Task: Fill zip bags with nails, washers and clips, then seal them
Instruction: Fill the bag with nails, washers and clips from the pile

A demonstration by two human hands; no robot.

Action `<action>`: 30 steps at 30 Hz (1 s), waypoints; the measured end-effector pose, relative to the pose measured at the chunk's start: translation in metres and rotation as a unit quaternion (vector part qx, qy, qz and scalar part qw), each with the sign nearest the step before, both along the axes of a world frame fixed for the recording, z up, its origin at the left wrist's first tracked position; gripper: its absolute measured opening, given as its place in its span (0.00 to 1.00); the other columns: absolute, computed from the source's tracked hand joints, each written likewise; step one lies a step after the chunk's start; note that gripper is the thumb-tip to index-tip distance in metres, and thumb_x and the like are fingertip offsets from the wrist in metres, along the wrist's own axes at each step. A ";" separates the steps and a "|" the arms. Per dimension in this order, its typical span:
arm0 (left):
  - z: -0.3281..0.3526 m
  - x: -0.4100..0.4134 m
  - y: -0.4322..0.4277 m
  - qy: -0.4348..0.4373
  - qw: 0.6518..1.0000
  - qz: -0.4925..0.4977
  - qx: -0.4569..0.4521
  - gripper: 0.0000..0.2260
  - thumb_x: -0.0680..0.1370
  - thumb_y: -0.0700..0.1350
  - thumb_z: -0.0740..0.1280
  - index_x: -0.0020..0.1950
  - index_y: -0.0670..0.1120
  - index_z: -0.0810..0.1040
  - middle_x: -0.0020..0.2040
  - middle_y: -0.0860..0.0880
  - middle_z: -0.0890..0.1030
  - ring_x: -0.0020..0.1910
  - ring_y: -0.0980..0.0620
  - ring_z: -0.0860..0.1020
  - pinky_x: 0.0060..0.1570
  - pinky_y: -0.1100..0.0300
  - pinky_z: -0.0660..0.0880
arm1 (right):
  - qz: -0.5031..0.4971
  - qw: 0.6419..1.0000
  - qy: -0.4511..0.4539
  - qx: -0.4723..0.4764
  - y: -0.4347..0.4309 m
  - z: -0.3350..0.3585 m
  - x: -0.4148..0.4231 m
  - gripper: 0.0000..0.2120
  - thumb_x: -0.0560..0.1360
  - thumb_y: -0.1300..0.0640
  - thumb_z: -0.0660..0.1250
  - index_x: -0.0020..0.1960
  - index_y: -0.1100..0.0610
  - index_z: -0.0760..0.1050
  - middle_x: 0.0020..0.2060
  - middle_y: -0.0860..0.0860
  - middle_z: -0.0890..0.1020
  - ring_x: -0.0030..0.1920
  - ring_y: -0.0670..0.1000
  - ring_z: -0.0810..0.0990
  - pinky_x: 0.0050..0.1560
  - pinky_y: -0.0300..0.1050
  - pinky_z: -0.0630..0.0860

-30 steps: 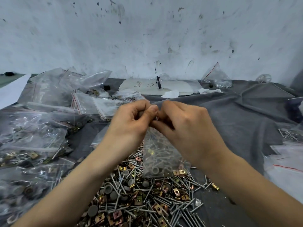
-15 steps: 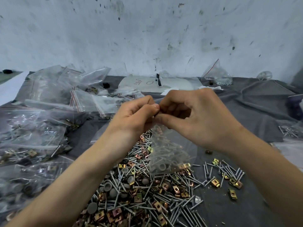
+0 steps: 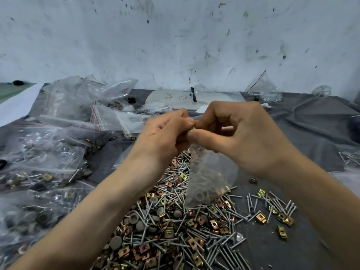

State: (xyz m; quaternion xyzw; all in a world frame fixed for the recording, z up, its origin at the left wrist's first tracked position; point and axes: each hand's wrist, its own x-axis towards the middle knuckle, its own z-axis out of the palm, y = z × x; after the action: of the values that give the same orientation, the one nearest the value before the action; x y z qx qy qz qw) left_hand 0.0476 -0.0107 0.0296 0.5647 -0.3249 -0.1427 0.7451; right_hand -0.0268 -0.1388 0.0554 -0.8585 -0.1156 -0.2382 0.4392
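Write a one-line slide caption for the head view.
Left hand and right hand pinch the top of a zip bag over the hardware pile.

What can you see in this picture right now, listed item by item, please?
zip bag: one, clear, hanging from both hands over the heap
nails: many, silver, front-centre heap and scattered right
washers: several, grey, in the heap
clips: many, gold and copper, in the heap and scattered right
filled bags: many, clear with red strips, left side
far bag: one, clear, by the wall at right
paper: one, white, far centre
cloth: one, grey, under everything
wall: one, white, stained, behind
left hand: pinches the bag's top
right hand: pinches the bag's top
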 end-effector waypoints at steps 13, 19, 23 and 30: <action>0.003 0.004 0.013 -0.099 0.990 -0.031 0.097 0.06 0.73 0.45 0.62 0.38 0.49 0.76 0.37 0.44 0.75 0.43 0.47 0.72 0.51 0.48 0.69 | 0.050 0.992 0.072 0.089 -0.011 0.002 0.001 0.12 0.66 0.50 0.68 0.38 0.60 0.79 0.27 0.54 0.81 0.28 0.46 0.78 0.33 0.37 0.76; 0.001 0.004 0.009 -0.127 0.984 0.008 0.127 0.07 0.72 0.47 0.62 0.36 0.48 0.75 0.36 0.44 0.71 0.41 0.48 0.68 0.47 0.46 0.68 | -0.009 0.999 0.049 0.022 -0.011 -0.001 0.001 0.09 0.66 0.61 0.75 0.45 0.57 0.79 0.33 0.53 0.83 0.31 0.49 0.83 0.36 0.38 0.79; 0.000 0.005 0.012 -0.151 0.981 -0.002 0.119 0.07 0.73 0.48 0.63 0.39 0.48 0.77 0.36 0.42 0.73 0.40 0.47 0.68 0.44 0.49 0.65 | -0.053 0.998 -0.002 -0.022 -0.007 -0.003 0.000 0.06 0.67 0.62 0.75 0.43 0.58 0.80 0.32 0.51 0.84 0.29 0.45 0.82 0.34 0.36 0.79; 0.003 0.007 0.017 -0.244 0.958 0.010 0.148 0.07 0.75 0.47 0.63 0.46 0.44 0.75 0.35 0.53 0.79 0.33 0.58 0.71 0.34 0.64 0.67 | -0.064 0.998 0.002 0.000 -0.003 -0.003 0.000 0.06 0.66 0.61 0.75 0.41 0.59 0.81 0.31 0.51 0.84 0.28 0.46 0.82 0.33 0.38 0.80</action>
State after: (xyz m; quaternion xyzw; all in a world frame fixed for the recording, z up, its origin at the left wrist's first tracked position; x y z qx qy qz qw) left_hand 0.0544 0.0066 0.0327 0.6893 -0.4667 -0.0392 0.5527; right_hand -0.0269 -0.1421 0.0526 -0.8647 -0.0593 -0.2643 0.4229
